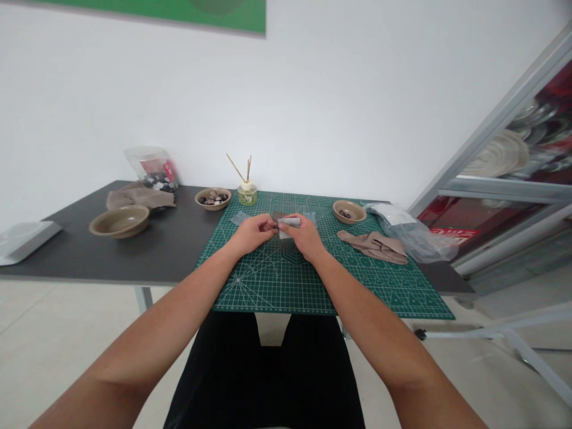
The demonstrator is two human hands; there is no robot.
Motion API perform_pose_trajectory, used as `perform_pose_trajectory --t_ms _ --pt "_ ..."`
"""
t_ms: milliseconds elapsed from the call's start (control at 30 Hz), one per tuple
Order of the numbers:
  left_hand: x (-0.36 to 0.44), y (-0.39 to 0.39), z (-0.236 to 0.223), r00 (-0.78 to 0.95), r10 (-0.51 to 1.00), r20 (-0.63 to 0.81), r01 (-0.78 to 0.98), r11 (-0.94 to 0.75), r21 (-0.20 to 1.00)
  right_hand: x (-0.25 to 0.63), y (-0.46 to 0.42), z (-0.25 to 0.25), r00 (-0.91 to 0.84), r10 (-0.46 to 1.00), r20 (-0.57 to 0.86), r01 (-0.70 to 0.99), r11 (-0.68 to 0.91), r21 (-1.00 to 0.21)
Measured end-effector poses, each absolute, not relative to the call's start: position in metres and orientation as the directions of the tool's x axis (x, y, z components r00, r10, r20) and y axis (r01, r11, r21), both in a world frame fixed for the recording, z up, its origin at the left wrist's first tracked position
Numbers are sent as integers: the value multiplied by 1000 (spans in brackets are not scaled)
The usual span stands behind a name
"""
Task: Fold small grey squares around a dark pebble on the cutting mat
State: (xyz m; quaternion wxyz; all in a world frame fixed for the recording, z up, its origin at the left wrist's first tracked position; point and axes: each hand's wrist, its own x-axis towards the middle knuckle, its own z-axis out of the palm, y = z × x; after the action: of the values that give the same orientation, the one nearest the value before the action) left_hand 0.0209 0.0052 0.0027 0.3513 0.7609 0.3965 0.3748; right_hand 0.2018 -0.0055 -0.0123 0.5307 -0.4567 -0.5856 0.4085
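Note:
Both my hands meet over the green cutting mat [263, 286]. The fingers of my left hand [255, 233] are pinched together at a small dark piece [276, 227], mostly hidden by the fingertips; its kind cannot be made out. My right hand [307, 236] is closed on a folded pale grey sheet [286, 232], held against that piece. Under and behind the hands lie thin bluish-grey sheets, one bluish sheet [240, 218] showing left of my left hand and partly covered by it.
Bowls of small stones stand at the back left [213, 205] and right [349, 219]. Another bowl [120, 229] is far left, near a clear tub [149, 161]. A reed diffuser [247, 193] stands behind. Right are a brown cloth [378, 246] and plastic bag [409, 235].

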Motion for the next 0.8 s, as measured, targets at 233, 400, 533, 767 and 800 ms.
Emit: perform_pose_trajectory --t_ms 233,400,533,767,800 --pt "18 12 -6 437 845 309 332 -471 817 200 -10 -7 -46 985 167 -14 167 -986" --pt "19 9 -3 438 850 292 344 -459 819 201 -12 -4 -28 987 158 9 158 -987" --pt "19 8 -1 434 848 305 352 -471 809 202 -12 -3 13 985 170 45 169 -985" --pt "17 8 1 439 840 318 385 -496 778 203 -12 -4 -26 974 225 137 226 -964" --pt "17 8 1 441 839 318 383 -496 780 202 -12 -4 -27 974 224 135 225 -965"
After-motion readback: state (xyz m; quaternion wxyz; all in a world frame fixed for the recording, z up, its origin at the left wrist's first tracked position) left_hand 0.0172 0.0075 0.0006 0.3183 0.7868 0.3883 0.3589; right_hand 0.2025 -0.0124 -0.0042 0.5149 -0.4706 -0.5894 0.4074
